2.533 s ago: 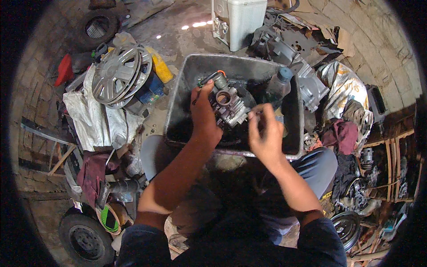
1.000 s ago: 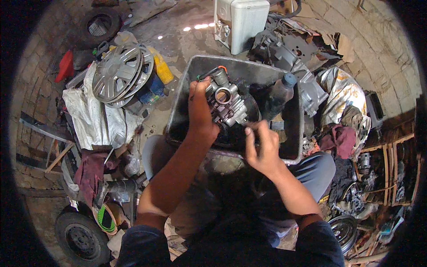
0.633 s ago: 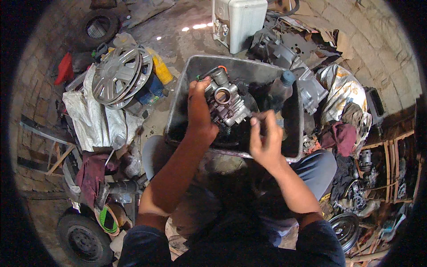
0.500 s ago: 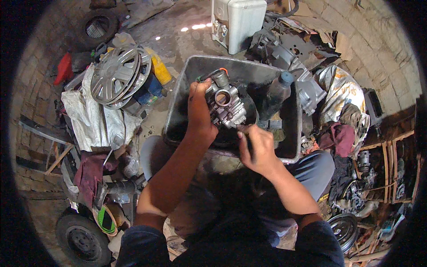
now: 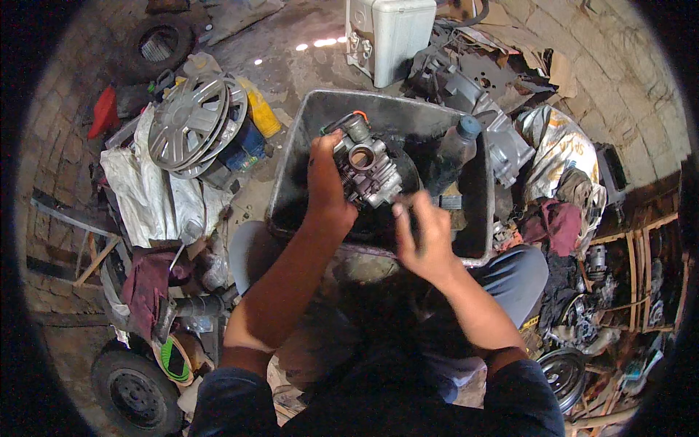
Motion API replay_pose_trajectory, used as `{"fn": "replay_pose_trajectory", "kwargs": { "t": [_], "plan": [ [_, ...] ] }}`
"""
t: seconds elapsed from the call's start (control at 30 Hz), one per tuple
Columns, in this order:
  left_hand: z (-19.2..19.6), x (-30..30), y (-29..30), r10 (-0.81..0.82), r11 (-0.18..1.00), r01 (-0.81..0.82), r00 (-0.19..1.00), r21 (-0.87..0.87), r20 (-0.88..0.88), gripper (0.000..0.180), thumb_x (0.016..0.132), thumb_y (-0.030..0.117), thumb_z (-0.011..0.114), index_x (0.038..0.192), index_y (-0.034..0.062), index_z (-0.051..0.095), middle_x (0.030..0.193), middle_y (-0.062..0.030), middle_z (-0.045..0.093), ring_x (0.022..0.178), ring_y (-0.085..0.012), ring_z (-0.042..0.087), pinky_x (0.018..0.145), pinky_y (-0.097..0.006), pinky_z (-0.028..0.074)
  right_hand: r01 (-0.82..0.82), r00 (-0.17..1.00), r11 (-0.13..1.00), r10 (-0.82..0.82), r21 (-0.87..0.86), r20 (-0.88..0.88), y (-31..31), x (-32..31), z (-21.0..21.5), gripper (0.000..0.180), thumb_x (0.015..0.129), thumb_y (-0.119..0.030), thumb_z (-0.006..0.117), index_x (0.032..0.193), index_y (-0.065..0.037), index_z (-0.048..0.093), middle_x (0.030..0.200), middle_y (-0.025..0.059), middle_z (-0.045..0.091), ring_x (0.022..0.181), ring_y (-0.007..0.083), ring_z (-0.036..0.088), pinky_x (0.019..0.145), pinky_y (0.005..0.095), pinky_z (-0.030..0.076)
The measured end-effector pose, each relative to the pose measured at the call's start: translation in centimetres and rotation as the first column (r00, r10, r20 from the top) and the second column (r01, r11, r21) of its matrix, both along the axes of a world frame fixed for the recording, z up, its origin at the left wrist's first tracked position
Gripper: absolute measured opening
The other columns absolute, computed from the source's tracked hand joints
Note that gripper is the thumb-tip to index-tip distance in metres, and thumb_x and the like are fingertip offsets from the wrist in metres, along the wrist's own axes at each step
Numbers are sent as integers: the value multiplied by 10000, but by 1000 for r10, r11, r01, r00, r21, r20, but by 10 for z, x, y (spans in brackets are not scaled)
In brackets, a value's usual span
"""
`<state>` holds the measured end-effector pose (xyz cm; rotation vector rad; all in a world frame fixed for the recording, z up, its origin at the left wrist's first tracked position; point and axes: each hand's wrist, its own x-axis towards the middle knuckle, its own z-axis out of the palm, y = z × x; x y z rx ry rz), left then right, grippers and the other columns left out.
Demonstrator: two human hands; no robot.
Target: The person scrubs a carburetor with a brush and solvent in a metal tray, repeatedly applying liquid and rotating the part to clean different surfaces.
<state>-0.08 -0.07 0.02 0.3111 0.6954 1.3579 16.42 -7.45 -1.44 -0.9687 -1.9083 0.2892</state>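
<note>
My left hand is closed around a metal carburetor, gripping its left side with the thumb near the top. The carburetor is tilted, its round bore facing up, and a short hose with an orange end sits at its upper edge. My right hand hovers just below and right of the carburetor's lower end. Its thumb and forefinger are smeared by motion, so whether anything is between them cannot be told. Both hands are over a dark plastic tub; a bottle with a blue cap leans inside it at the right.
Wheel covers and a white sack lie to the left. Beyond the tub stands a white jerrycan. Metal castings and a printed sack crowd the right. A wheel is at the lower left.
My right hand has come away from the carburetor's lower end, moving slightly right, with thumb and forefinger now blurred. The carburetor has shifted very slightly in my left hand's grip.
</note>
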Motion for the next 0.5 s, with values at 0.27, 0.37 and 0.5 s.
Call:
{"fn": "replay_pose_trajectory", "kwargs": {
  "t": [0.27, 0.37, 0.5],
  "plan": [
    [10, 7, -6, 129, 991, -128, 990, 34, -55, 287, 940, 309, 571, 1138, 104, 601, 1038, -95, 664, 952, -258, 723, 836, -442, 608, -69, 996, 997, 69, 15, 55, -2, -1, -1, 156, 820, 68, 662, 928, 7, 567, 734, 176, 613, 640, 392, 644, 568, 452, 495],
    [2, 0, 1, 67, 998, -67, 998, 22, 1, 282, 944, 304, 566, 1142, 106, 597, 1048, -96, 662, 958, -256, 722, 839, -442, 607, 18, 998, 999, -15, 46, -65, -4, -3, 1, 94, 872, 54, 642, 927, 19, 575, 746, 190, 628, 636, 387, 653, 566, 440, 494],
    [-8, 0, 3, 50, 999, -50, 998, -6, -40, 443, 943, 470, 559, 1186, 114, 658, 1081, -92, 728, 978, -268, 726, 914, -460, 575, 145, 982, 989, -149, -40, -119, 0, -2, -1, 39, 932, 34, 610, 962, 39, 586, 738, 224, 611, 641, 411, 651, 575, 447, 495]
  ]
}}
